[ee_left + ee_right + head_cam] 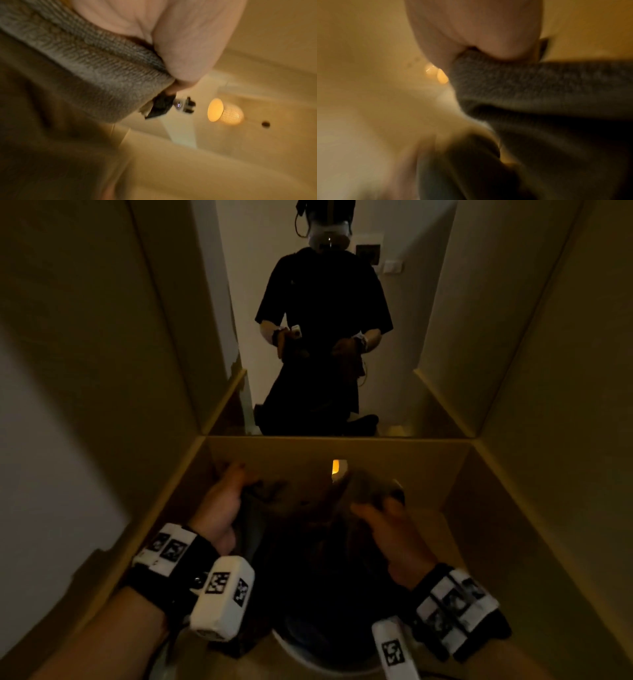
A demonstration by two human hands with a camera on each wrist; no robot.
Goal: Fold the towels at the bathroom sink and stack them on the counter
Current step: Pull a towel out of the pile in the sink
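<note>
A dark grey-brown towel [318,529] hangs between both hands above the white sink basin [298,657]. My left hand [227,501] grips its left corner, fingers curled round the cloth. My right hand [383,518] pinches the right corner, which bunches up above the fingers. In the left wrist view the ribbed towel edge [96,70] runs under my thumb [185,54]. The right wrist view is blurred; the towel [530,86] is clamped under the thumb [488,33]. The lower part of the towel is lost in shadow.
Beige walls [85,371] close in left and right of a narrow counter [479,559]. A mirror [329,320] ahead reflects a person in black. A small lit lamp [339,467] glows behind the towel, also seen as a lamp [223,109] from the left wrist.
</note>
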